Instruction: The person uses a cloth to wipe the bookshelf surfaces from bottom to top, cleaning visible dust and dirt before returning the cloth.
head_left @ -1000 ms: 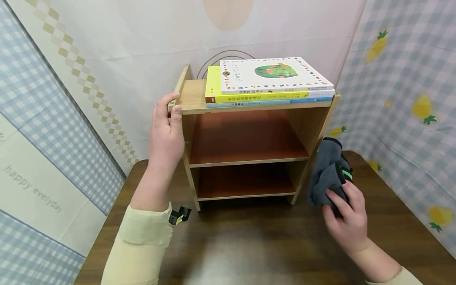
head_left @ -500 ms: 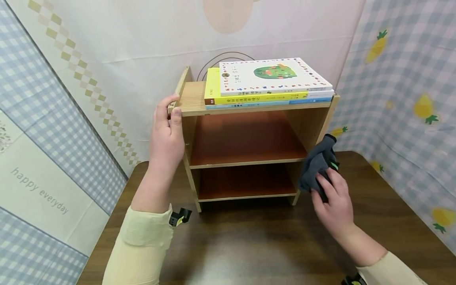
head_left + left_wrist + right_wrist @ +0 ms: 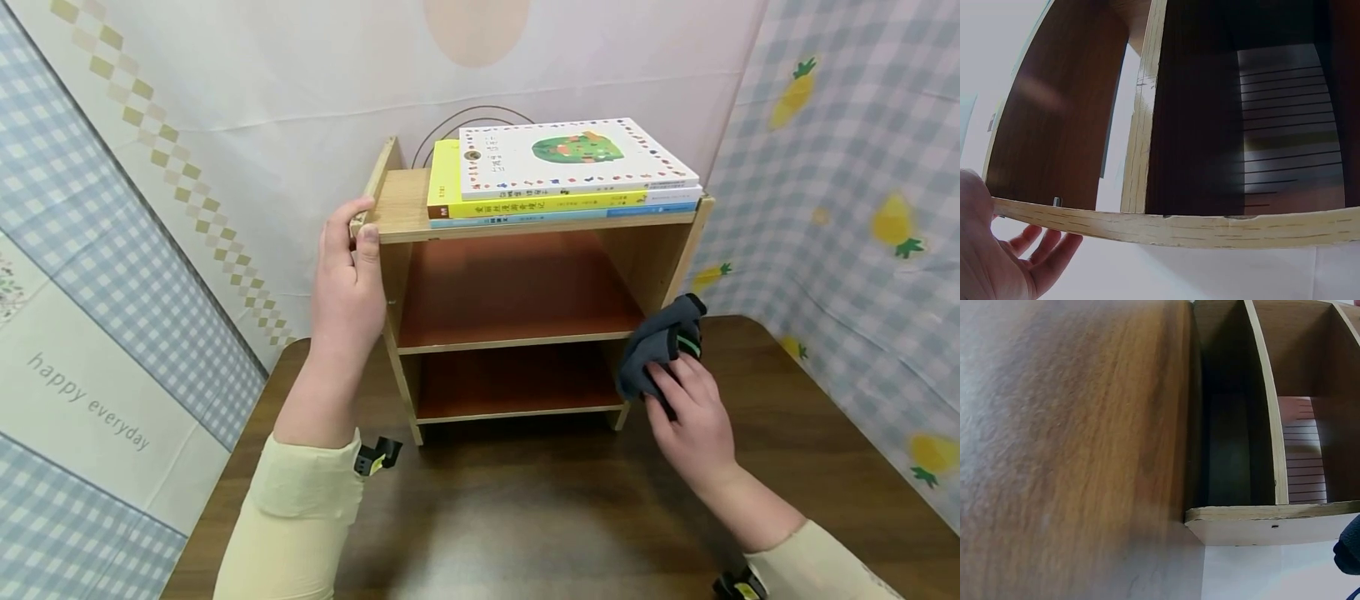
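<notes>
A small wooden shelf unit (image 3: pixel 525 340) with reddish-brown boards stands on the dark wood table (image 3: pixel 517 517). My left hand (image 3: pixel 348 287) grips the top of its left side panel, thumb in front; the left wrist view shows the fingers (image 3: pixel 1054 262) round the panel's outer side. In my right hand (image 3: pixel 693 425) is a bunched dark grey cloth (image 3: pixel 651 348) with black edging and a green stripe. The cloth overlaps the lower front edge of the right side panel in the head view. Only a dark bit of cloth (image 3: pixel 1349 547) shows in the right wrist view.
Several flat books (image 3: pixel 577 158) lie stacked on the unit's top board, a white one uppermost above a yellow one. A pale curtain (image 3: pixel 300 75) hangs behind, and a checked curtain with pineapples (image 3: pixel 847 250) hangs along the right.
My right hand has moved left and slightly up with the cloth, from beside the unit to its right panel's front edge. My left hand stays on the left panel.
</notes>
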Tool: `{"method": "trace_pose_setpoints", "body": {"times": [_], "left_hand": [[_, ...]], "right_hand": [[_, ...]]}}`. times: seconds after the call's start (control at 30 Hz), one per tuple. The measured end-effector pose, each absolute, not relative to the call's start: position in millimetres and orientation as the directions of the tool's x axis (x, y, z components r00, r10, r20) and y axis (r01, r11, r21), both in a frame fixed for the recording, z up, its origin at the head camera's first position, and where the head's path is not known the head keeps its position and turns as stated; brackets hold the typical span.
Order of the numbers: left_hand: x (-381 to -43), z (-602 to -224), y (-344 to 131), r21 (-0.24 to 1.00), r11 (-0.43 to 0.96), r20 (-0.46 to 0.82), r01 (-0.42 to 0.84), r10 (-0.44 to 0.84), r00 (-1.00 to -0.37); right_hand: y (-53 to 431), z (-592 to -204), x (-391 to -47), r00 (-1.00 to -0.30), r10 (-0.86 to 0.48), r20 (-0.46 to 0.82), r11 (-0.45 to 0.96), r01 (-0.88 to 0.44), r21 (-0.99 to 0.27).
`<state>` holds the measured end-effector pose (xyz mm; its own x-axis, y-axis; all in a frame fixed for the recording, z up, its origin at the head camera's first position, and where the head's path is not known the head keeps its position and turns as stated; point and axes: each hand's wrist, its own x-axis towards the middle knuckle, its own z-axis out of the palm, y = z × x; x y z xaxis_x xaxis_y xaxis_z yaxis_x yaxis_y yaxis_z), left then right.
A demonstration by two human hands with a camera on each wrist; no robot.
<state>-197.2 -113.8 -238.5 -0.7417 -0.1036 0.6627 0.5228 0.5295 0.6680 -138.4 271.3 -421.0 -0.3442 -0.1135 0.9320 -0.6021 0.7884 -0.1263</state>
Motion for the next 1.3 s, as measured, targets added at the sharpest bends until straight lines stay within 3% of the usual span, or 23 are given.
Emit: {"method": "trace_pose_setpoints", "body": {"times": [1.07, 1.3], "left_hand": [[-196.6, -238.9, -113.9, 0.665, 0.542, 0.662, 0.513, -0.111, -0.741], [-196.7, -238.9, -113.3, 0.663, 0.543, 0.666, 0.516, -0.113, -0.738]], "right_hand": [[278.6, -435.3, -128.1, -0.429, -0.208, 0.879, 0.776, -0.619, -0.118], [282.1, -438.1, -120.2, -0.540, -0.264, 0.799, 0.815, -0.568, -0.115]]}}
